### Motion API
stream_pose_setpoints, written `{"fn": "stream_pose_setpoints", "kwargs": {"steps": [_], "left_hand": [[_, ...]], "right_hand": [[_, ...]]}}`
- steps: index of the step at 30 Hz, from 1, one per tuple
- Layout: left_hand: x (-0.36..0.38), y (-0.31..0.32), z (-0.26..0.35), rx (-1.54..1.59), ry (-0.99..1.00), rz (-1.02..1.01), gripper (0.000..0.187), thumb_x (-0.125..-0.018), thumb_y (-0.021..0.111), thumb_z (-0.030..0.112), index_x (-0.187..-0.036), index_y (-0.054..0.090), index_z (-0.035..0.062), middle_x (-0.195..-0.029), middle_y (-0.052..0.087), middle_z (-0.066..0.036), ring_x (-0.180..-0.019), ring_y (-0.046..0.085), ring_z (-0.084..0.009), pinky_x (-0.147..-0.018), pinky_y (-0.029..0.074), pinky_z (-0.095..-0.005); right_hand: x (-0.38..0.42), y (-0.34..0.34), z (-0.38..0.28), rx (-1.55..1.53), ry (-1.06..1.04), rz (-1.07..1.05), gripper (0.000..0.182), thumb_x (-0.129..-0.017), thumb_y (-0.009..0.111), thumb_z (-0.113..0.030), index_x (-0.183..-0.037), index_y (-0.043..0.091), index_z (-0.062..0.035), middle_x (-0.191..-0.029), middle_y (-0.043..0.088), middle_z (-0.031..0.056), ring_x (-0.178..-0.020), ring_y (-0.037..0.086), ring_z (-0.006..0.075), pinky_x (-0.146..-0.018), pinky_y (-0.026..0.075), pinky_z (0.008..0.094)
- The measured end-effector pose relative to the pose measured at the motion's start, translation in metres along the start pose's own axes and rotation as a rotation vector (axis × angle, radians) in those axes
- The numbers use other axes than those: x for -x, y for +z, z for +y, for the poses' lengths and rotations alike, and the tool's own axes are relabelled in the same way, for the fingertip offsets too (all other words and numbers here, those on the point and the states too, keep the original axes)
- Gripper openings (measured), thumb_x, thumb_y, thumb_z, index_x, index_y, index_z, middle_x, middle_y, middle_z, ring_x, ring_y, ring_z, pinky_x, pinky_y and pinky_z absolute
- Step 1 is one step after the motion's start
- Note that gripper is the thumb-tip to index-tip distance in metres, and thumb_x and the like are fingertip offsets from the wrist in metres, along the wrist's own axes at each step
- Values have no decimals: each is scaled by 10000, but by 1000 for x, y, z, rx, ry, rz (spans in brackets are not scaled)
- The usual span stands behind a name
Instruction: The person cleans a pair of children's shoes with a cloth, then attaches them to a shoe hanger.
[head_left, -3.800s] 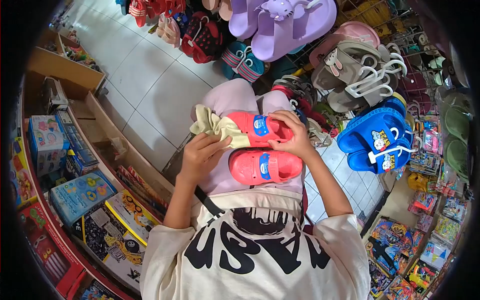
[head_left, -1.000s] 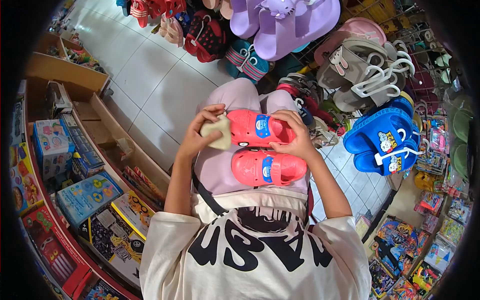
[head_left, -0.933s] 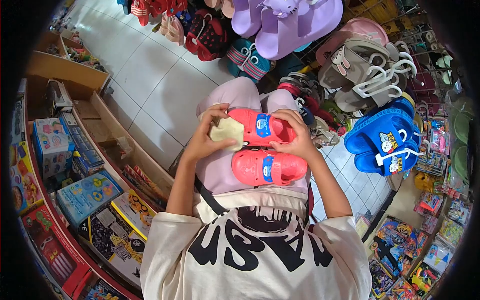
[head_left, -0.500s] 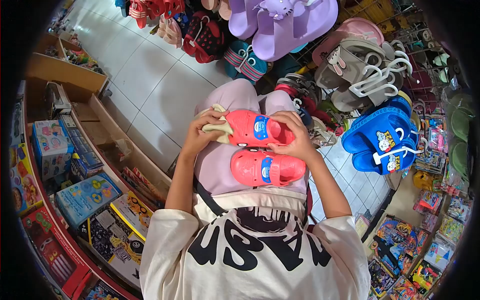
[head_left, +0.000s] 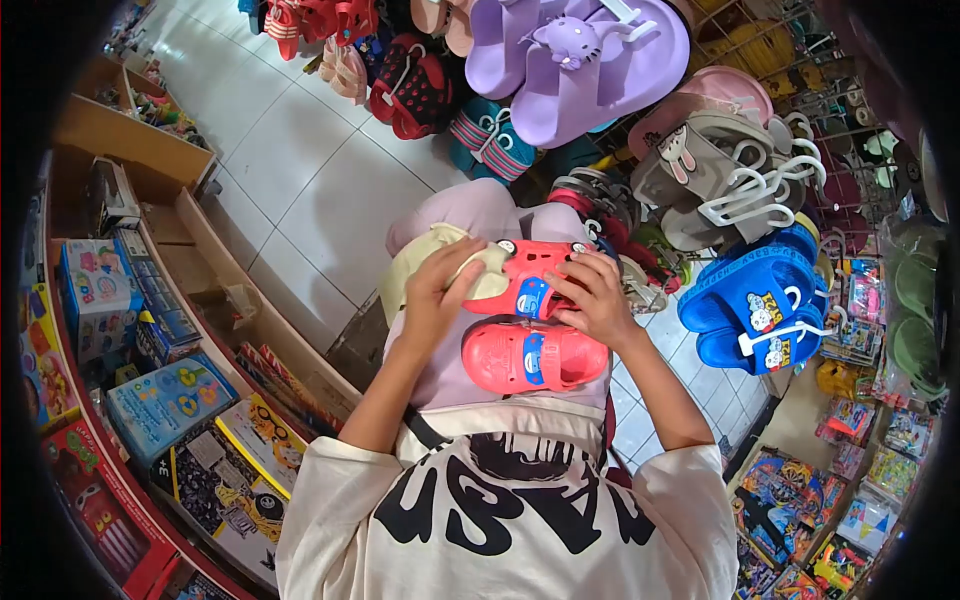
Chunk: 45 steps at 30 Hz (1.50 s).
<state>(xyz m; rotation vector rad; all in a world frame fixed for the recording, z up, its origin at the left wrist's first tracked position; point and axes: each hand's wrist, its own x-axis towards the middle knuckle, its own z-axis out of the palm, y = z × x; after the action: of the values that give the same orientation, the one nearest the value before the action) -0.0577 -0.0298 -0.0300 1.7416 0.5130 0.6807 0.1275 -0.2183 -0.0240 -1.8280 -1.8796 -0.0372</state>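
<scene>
A coral-red children's clog [head_left: 513, 284] with a blue cartoon patch lies above my lap, tipped so its side with round rivets faces up. My right hand [head_left: 598, 298] grips it by the heel end. Over its toe, my left hand [head_left: 443, 290] presses a pale yellow cloth [head_left: 410, 258], fingers bent around the fabric. The matching clog [head_left: 495, 360] rests upright on my thighs, just nearer my shirt, and neither hand is on it. Part of the held clog is hidden under the cloth and fingers.
Lilac slides [head_left: 590, 70], grey rabbit slides [head_left: 690, 165] and blue slides [head_left: 755, 295] hang on a rack ahead and right. Boxed toys [head_left: 175, 400] fill the shelf at left. Small packaged toys [head_left: 790, 490] hang at lower right. White floor tiles [head_left: 330, 190] show ahead.
The held clog has been rolled so its patch faces toward me and its side shows upward. My left hand and the cloth have moved right, over the toe, and the cloth is more spread out.
</scene>
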Motion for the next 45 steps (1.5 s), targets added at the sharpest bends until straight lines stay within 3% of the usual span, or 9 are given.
{"fn": "stream_pose_setpoints", "kwargs": {"steps": [8, 12, 23, 28, 35, 38, 40, 41, 45], "left_hand": [[31, -46, -19, 8, -58, -53, 208, -896, 625, 82, -1081, 694, 18, -1137, 668, -119, -1025, 635, -207, -904, 471, -295], [-1, -31, 17, 16, -55, 233, 211, -908, 613, 102, -1076, 684, -4, -1167, 647, -139, -1056, 614, -197, -891, 468, -293], [7, -31, -8, 69, -5, -188, 209, -925, 589, 108, -1055, 686, -23, -1216, 636, -141, -1025, 618, -197, -874, 457, -277], [40, -78, -52, 275, -320, 128, 314, -997, 508, 214, -1082, 667, -43, -1070, 684, -104, -944, 614, -124, -821, 461, -234], [20, -73, -39, 348, -268, 346, 366, -1018, 453, 240, -1099, 620, -76, -1061, 675, -152, -891, 650, -173, -811, 523, -295], [17, -66, -42, 355, -278, 354, 359, -1009, 485, 238, -1066, 648, -77, -988, 697, -124, -839, 627, -107, -769, 499, -238], [14, -64, -26, 395, -275, 356, 349, -1006, 491, 228, -1055, 647, -80, -966, 699, -126, -826, 629, -109, -759, 505, -239], [14, -66, -22, 409, -269, 384, 347, -1004, 494, 229, -1043, 649, -79, -952, 699, -126, -817, 636, -117, -753, 511, -245], [10, -72, -14, 498, -289, 524, 341, -996, 507, 239, -1000, 653, -69, -904, 696, -125, -783, 661, -154, -727, 535, -272]], "right_hand": [[1, 3, -2, 12, -7, 68, 701, -555, 778, -201, -1235, 611, -182, -1203, 541, 37, -1162, 477, 266, -1005, 385, 469], [-4, 0, -6, 45, -58, 69, 693, -557, 779, -204, -1230, 614, -191, -1205, 542, 29, -1160, 478, 264, -1000, 387, 476], [-7, -10, 0, -175, 165, -64, 731, -589, 789, -189, -1290, 579, -192, -1260, 537, 70, -1232, 462, 293, -1082, 333, 469], [-25, -42, -3, -367, 237, -162, 671, -684, 759, -198, -1312, 536, -118, -1318, 510, 104, -1287, 430, 313, -1106, 286, 481], [-13, -40, -38, -386, 371, -295, 544, -720, 702, -137, -1233, 521, -127, -1199, 592, 102, -1155, 547, 255, -1138, 109, 517], [-8, -23, -25, -262, 332, -151, 427, -777, 662, -75, -1181, 527, -111, -1164, 601, 111, -1128, 572, 248, -1085, 176, 526], [-18, -39, -18, -289, 338, -61, 358, -781, 594, 26, -1107, 567, -119, -1029, 609, 73, -1012, 580, 209, -1031, 290, 386], [-32, -63, -24, -700, 581, -77, 345, -779, 601, 23, -1101, 574, -101, -1023, 608, 52, -1049, 561, 172, -965, 386, 313], [-50, -98, 13, -906, 328, 39, 360, -777, 686, -46, -1115, 561, -70, -1075, 615, 33, -950, 593, 156, -851, 481, 310]]}}
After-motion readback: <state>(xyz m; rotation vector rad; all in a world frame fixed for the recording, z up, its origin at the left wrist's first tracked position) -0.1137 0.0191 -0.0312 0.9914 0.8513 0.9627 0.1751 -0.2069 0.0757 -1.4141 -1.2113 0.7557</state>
